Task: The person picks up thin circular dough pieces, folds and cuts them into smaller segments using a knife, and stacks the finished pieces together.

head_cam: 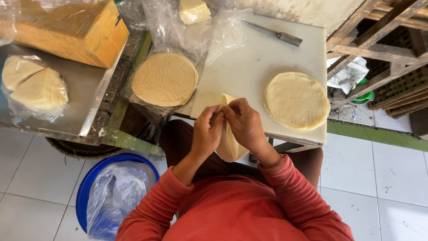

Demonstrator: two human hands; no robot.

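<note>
Over the near edge of the white cutting board (249, 58), we hold a folded pale dough sheet (229, 145) between both hands. Our left hand (206, 134) is closed on the sheet's upper left part, fingers curled in and pinching it. Our right hand (245, 125) is closed on the same sheet just beside the left, its fingertips meeting the left hand's at the top fold. The sheet hangs down from the pinch, past the board's near edge and above our lap; its upper tip shows just behind our fingers, over the board.

On the board's right part lies a round stack of dough sheets (296, 100), well apart from our hands. At the board's far edge a knife (278, 35) lies at a slant. Just left of the board, a second round stack (165, 79) rests on clear plastic. Farther left of the board, a metal tray (84, 96) carries a bag of folded sheets (33, 87) and a large yellow block (76, 31). Below the board's left corner, on the tiled floor, stands a blue bucket (91, 178) lined with a plastic bag.
</note>
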